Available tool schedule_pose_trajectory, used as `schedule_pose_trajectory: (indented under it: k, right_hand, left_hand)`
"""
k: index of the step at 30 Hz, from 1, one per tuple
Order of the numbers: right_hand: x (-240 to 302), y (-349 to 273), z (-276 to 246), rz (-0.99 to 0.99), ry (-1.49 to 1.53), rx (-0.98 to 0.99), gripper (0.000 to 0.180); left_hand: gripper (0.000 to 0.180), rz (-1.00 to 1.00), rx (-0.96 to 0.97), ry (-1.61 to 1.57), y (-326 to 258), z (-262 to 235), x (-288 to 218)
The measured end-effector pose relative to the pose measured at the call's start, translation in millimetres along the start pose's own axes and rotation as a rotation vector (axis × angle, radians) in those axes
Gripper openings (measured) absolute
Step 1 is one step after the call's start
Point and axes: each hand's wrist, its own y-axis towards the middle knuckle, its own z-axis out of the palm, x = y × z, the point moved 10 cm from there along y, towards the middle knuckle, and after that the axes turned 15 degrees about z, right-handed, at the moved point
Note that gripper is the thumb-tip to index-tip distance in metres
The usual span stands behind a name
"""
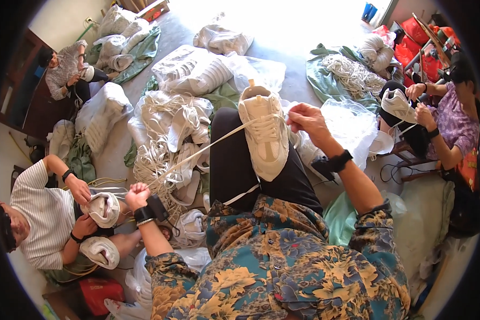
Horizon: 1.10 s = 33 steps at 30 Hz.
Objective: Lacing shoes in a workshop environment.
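Fingers of the left hand (138, 196), left of the black trousers (226, 165), are curled together in a fist, apparently clamped on a cream lace (234, 133). Fingers of the right hand (310, 124), right of the trousers' knee end, are bent inward; whether they meet on a lace end cannot be told.

Possible faults:
1. Uneven pull. If one side is drawn harder, the lace ends may come out unequal and the crossings may bunch.
2. Tipping. The shoe (268, 149) rests on the trousers with neither hand visibly gripping its body; a sharp sideways pull could roll it off.
3. Snagging. The lace stretches across the heap of loose laces (152, 162) left of the trousers; slack could tangle there.
4. Trapping. A pale strip (242, 195) lies across the trousers and could catch under the sole.

Appearance: the shoe is off-white with a beige toe panel and tan heel loop. It lies sole down on the trousers, toe toward the waist, opening facing away. Laces cross its tongue in several rows.
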Motion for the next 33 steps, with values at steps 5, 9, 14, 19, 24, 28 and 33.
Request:
schedule_pose_trajectory:
  k: [5,9,14,19,24,28,33]
  right_hand:
    - [4,14,30,-0.007,-0.176,-0.024,0.009]
    - [11,13,35,-0.057,-0.358,-0.046,0.008]
    - [13,14,31,-0.009,-0.229,-0.109,0.005]
    - [56,1,59,-0.424,-0.890,-0.306,0.010]
    - [50,9,51,-0.304,-0.891,-0.204,0.013]
    - [31,10,35,-0.171,-0.682,-0.144,0.022]
    - [26,10,31,-0.163,-0.704,-0.146,0.022]
  left_hand:
    - [0.022,0.185,-0.147,0.123,8,-60,-55]
    - [0.008,0.264,-0.208,0.324,-11,-65,-46]
    - [0.012,0.482,0.191,0.882,-64,43,33]
    - [0.015,0.549,0.959,1.104,-175,176,172]
    - [0.012,0.318,1.243,1.151,-235,209,256]
    - [0.013,0.174,1.244,1.167,-238,200,275]
    - [0.014,0.250,1.351,1.181,-243,202,277]
